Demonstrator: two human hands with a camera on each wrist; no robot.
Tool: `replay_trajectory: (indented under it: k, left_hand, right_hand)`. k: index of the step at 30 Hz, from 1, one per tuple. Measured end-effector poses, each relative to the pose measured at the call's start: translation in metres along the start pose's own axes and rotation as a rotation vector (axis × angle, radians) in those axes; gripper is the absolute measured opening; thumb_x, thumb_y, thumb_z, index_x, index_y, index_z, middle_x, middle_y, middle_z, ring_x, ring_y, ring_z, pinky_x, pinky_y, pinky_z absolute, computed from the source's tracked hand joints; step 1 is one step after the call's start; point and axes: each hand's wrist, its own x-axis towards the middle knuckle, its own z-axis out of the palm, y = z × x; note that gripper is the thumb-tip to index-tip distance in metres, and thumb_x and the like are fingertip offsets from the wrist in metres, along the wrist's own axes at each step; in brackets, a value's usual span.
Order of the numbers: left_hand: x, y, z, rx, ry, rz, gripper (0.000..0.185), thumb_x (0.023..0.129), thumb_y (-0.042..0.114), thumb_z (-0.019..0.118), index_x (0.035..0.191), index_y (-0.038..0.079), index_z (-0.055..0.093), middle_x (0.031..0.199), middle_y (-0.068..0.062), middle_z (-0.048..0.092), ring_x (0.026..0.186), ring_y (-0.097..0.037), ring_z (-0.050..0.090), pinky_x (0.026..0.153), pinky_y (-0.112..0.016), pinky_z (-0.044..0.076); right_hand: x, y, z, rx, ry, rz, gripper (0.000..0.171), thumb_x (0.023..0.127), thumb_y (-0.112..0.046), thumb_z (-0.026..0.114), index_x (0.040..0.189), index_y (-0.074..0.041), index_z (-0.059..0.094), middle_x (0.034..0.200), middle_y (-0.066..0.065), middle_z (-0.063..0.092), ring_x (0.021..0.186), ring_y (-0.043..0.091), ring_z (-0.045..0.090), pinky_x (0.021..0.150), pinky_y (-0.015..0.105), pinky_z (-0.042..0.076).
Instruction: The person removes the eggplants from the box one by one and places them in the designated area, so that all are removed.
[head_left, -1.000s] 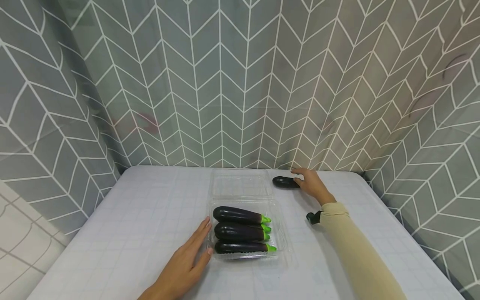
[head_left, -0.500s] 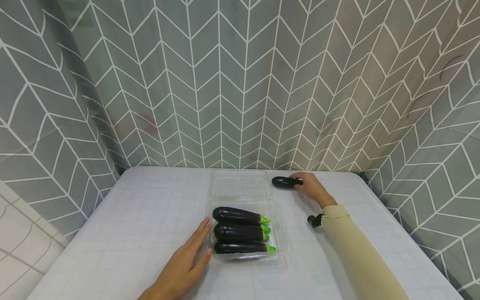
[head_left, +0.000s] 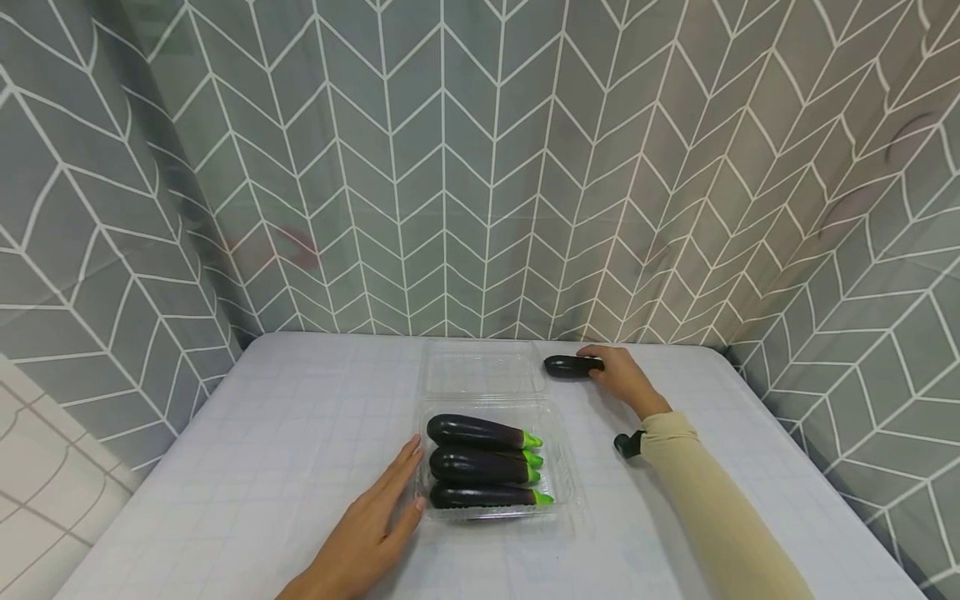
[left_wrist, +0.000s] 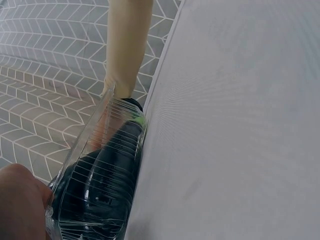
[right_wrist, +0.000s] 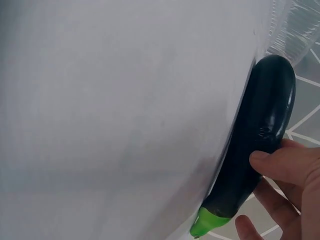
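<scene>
Reference: clock positions were read from the middle of the clear, hinged, rectangular plastic tray (head_left: 561, 467), head view, with 12 pointing away from the person.
Step in hand: judged to be the pick-up of the loose glossy, dark-purple, club-shaped eggplant with a green stem cap (head_left: 567, 367).
Loose eggplant: lay on the white-covered counter (head_left: 315, 400) at 1 o'clock, outside the tray, rounded end toward 9.
Right hand (head_left: 622, 375): pinched the loose eggplant along its stem half, thumb on the near side.
Left hand (head_left: 367, 529): fingers extended and spread at 8 o'clock, touching the tray wall; nothing was held.
Tray contents: three dark-purple, club-shaped eggplants (head_left: 480, 465) showed clearly, side by side, green stems toward 3; an extra stem tip suggested a fourth, partly hidden.
Clear plastic lid (head_left: 483, 375): folded flat back at 12 o'clock, with nothing seen in it.
Next move: appeared to call for a firm pinch, a lift over the tray wall toward 7 o'clock, and a steadying left hand.
</scene>
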Motion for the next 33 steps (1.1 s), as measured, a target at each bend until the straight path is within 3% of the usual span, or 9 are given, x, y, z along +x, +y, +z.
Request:
replay_trajectory:
  k: [10,15,20,29,33]
  left_hand:
    - [0.000,0.000,0.001,0.011,0.014,0.024,0.062,0.107,0.025,0.061,0.161,0.006,0.037,0.169,-0.004,0.028,0.150,-0.018,0.029,0.115,-0.044,0.033]
    - [0.000,-0.001,0.001,0.023,0.014,0.017,0.063,0.106,0.025,0.062,0.161,0.007,0.038,0.169,-0.002,0.028,0.150,-0.017,0.030,0.115,-0.039,0.030]
    - [-0.001,0.000,0.001,0.016,0.017,0.017,0.063,0.106,0.024,0.062,0.161,0.006,0.038,0.169,-0.002,0.027,0.150,-0.018,0.030,0.114,-0.044,0.034]
    - [-0.001,0.000,0.001,0.026,0.026,0.041,0.062,0.106,0.024,0.062,0.160,0.004,0.039,0.169,-0.001,0.026,0.150,-0.019,0.031,0.114,-0.046,0.036]
    - [-0.002,-0.001,0.001,0.029,0.028,0.045,0.061,0.106,0.025,0.062,0.160,0.004,0.039,0.169,0.000,0.025,0.150,-0.019,0.032,0.114,-0.047,0.036]
  right_hand:
    - [-0.003,-0.012,-0.012,0.018,0.011,-0.024,0.039,0.090,0.006,0.073,0.129,0.005,0.069,0.129,0.024,0.067,0.122,0.046,0.061,0.104,0.060,0.047]
    - [-0.006,-0.034,-0.020,0.027,0.027,-0.084,0.036,0.094,0.001,0.072,0.130,0.004,0.068,0.133,0.026,0.065,0.127,0.046,0.057,0.106,0.060,0.045]
    - [-0.010,-0.058,-0.026,0.040,0.050,-0.151,0.035,0.096,-0.001,0.072,0.131,0.003,0.068,0.132,0.024,0.065,0.128,0.044,0.057,0.107,0.059,0.045]
    - [-0.023,-0.094,-0.029,0.090,0.151,-0.296,0.034,0.093,0.002,0.074,0.126,0.002,0.070,0.125,0.018,0.069,0.119,0.037,0.064,0.097,0.056,0.053]
    - [-0.032,-0.106,-0.025,0.108,0.157,-0.354,0.034,0.092,0.003,0.075,0.126,0.002,0.069,0.124,0.016,0.070,0.116,0.034,0.065,0.093,0.053,0.056]
